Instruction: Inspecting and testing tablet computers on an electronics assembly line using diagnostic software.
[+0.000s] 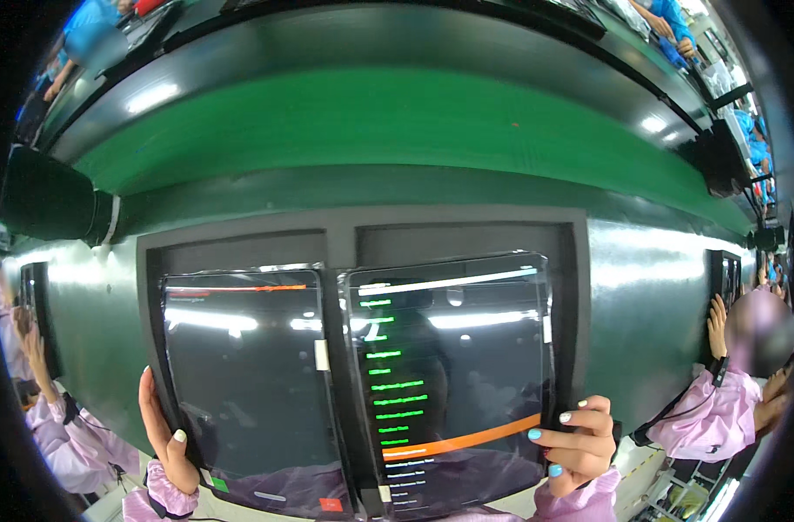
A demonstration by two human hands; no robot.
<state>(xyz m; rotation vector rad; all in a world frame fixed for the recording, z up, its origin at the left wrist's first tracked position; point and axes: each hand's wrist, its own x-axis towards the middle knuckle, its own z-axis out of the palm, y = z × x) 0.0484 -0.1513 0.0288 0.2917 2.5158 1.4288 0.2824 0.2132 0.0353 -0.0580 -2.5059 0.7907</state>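
Note:
Two dark tablets lie side by side in a black tray with two recesses. Apart from an orange line near the top and small green and red blocks along the bottom, the left tablet is mostly dark. A list of green and white lines with an orange bar shows on the right tablet. My left hand is open, fingers stretched along the tray's left side. My right hand reaches over the right tablet's lower right edge, its fingers bent and apart, fingertips by the orange bar's end; nothing shows held in it.
Beyond the tray runs a green belt between dark metal rails. Black cylindrical fixtures stand at the left, and a black box is at the right. Co-workers in pink sleeves work on both sides; others in blue are across the line.

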